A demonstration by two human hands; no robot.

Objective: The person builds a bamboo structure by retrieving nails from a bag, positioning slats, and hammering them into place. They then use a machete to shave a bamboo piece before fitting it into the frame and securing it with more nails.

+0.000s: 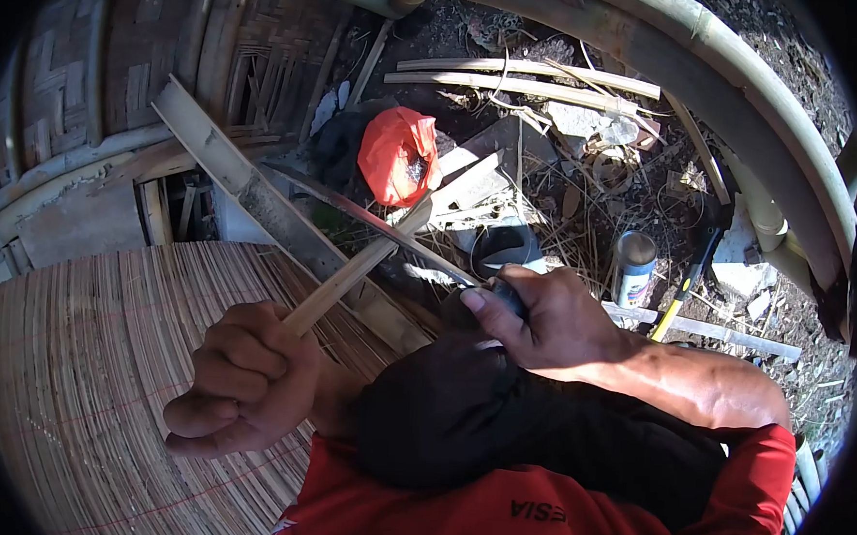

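Note:
My left hand [248,379] is closed in a fist around a bamboo strip [336,284], which slants up and away to the right. My right hand [557,318] grips the dark handle of a long knife [359,215]. The knife's blade points to the upper left and crosses the strip near its far part, where the two appear to touch. Part of the handle is hidden by the fingers. A black-clothed knee [441,404] lies between my hands.
A split bamboo length [249,185] leans beyond the slatted mat [103,367]. On the littered ground are a red plastic bag [396,156], a can [634,269], a yellow-and-black handled tool [679,298] and bamboo strips [525,84]. A curved bamboo rail [739,71] borders the right.

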